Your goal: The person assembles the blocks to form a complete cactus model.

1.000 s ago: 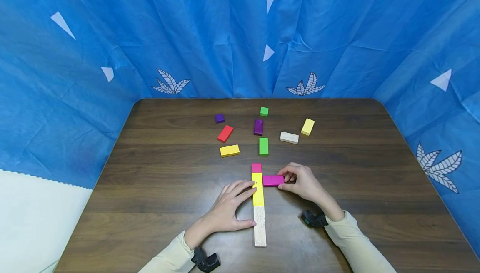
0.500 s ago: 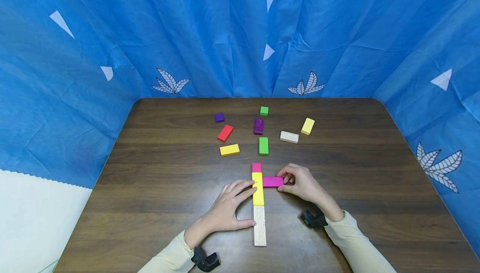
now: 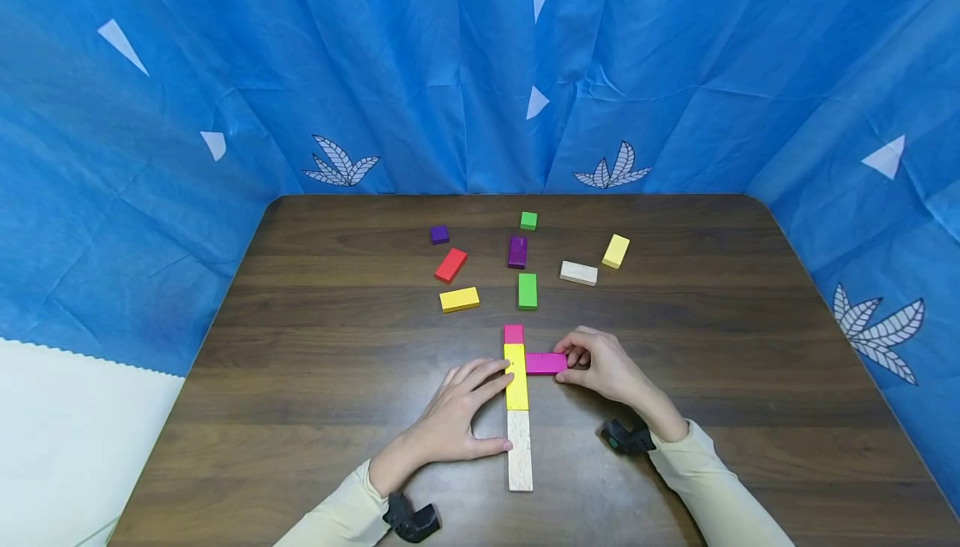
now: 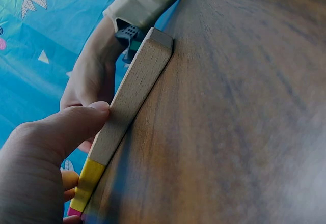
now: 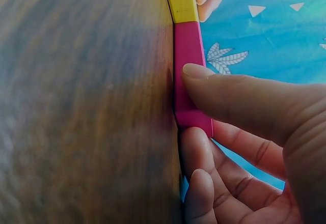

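A straight row of wooden blocks lies on the table in the head view: a small pink block (image 3: 513, 333) at the far end, a long yellow block (image 3: 517, 397), then a pale block (image 3: 519, 457) nearest me. My left hand (image 3: 452, 416) lies along the row's left side, fingertips on the yellow block, thumb on the pale one. A magenta block (image 3: 543, 364) juts out to the right, its left end meeting the yellow block. My right hand (image 3: 600, 368) pinches its free end; the right wrist view shows the thumb (image 5: 204, 76) on its near side.
Beyond the row lie loose blocks: green (image 3: 527, 292), yellow (image 3: 459, 300), red (image 3: 451, 265), purple (image 3: 517, 252), pale (image 3: 578, 273) and light yellow (image 3: 616, 252). Farther back are a small dark-purple block (image 3: 439, 235) and a small green block (image 3: 528, 221). Blue cloth (image 3: 420, 72) surrounds the table.
The magenta block and the fingers on it have shifted very slightly toward me since one second ago. My left hand keeps its place on the row.
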The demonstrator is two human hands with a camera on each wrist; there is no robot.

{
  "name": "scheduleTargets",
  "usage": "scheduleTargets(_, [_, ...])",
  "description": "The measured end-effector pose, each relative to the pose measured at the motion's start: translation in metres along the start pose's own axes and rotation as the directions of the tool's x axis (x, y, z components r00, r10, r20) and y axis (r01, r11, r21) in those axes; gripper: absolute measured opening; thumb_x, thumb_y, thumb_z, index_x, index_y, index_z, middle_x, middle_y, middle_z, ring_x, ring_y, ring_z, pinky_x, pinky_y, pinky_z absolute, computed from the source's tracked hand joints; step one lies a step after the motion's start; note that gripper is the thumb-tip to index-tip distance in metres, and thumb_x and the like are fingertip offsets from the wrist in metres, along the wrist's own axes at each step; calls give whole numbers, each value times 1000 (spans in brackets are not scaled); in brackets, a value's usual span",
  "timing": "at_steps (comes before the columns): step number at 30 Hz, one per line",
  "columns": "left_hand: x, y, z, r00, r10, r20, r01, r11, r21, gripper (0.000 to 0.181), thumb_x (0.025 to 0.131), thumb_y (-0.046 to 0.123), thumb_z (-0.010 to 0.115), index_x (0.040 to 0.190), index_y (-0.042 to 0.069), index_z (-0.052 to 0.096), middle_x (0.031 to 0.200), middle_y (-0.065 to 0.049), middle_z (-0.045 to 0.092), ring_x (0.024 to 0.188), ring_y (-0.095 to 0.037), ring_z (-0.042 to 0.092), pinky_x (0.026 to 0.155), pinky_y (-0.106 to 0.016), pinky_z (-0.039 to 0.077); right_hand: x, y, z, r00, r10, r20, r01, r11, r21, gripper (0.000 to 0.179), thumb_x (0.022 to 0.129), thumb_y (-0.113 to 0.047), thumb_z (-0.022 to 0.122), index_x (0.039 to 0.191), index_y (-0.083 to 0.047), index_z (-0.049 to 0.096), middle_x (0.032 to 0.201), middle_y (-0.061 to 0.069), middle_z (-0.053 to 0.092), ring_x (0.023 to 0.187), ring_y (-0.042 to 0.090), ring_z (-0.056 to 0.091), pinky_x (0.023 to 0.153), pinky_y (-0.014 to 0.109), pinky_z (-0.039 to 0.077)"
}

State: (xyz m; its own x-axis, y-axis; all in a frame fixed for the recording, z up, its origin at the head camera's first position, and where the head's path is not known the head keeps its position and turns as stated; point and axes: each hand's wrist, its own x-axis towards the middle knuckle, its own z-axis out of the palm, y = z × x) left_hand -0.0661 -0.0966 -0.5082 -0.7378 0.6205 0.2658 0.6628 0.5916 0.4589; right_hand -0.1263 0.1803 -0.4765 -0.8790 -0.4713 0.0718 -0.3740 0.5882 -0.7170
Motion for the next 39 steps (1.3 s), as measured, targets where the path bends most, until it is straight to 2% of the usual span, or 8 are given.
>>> scheduleTargets(9, [2, -1, 0, 996, 56, -64, -54, 998, 36, 83, 71, 56, 76, 139, 13, 54, 147, -3, 48, 134, -24, 42, 103, -46, 39, 1, 1, -1, 1000, -9, -4, 8, 1000, -18, 26, 71, -11, 87, 92, -8, 71, 78, -1, 60, 68, 9, 56, 62, 22, 49])
scheduleTargets(19, [1, -1, -1, 1000, 10, -12, -10, 1000, 12, 83, 73, 58, 74, 142, 16, 52, 150, 0, 45, 137, -22, 39, 109, -45, 35, 1, 3, -2, 1000, -15, 11, 15, 1000, 6, 30, 71, -12, 87, 96, -7, 71, 81, -1, 63, 70, 9, 59, 63, 22, 52])
scheduleTargets(27, [0, -1, 1, 1000, 2, -8, -2, 1000, 15, 82, 75, 58, 73, 142, 17, 52, 150, 1, 44, 137, -21, 39, 107, -45, 37, 2, 8, -12, 996, -64, 55, 63, 998, 23, 38, 72, -16, 87, 102, -2, 70, 86, 3, 66, 74, 11, 62, 65, 25, 54])
scheduleTargets(31, [-1, -2, 1, 1000, 2, -10, -2, 1000, 13, 81, 75, 58, 74, 142, 17, 52, 150, 1, 45, 137, -21, 39, 106, -45, 37, 6, 10, -24, 998, -56, 20, 56, 998, 2, 37, 72, -14, 86, 102, -2, 70, 88, 5, 67, 74, 12, 63, 65, 24, 53])
scheduleTargets(35, [-1, -2, 1, 1000, 6, -15, -6, 1000, 14, 81, 74, 57, 74, 141, 16, 53, 150, 1, 45, 137, -21, 40, 107, -45, 37, 15, 14, -41, 998, 13, -54, -15, 999, -48, 36, 74, -12, 85, 106, -3, 70, 91, 8, 68, 74, 13, 62, 65, 23, 51])
scheduleTargets(39, [0, -1, 1, 1000, 9, -9, -9, 1000, 9, 82, 75, 58, 74, 142, 16, 52, 150, 0, 45, 137, -22, 39, 108, -45, 36, 25, 22, -59, 987, 75, -144, -90, 991, -98, 37, 77, -11, 82, 110, -1, 69, 95, 12, 69, 76, 16, 61, 65, 24, 49])
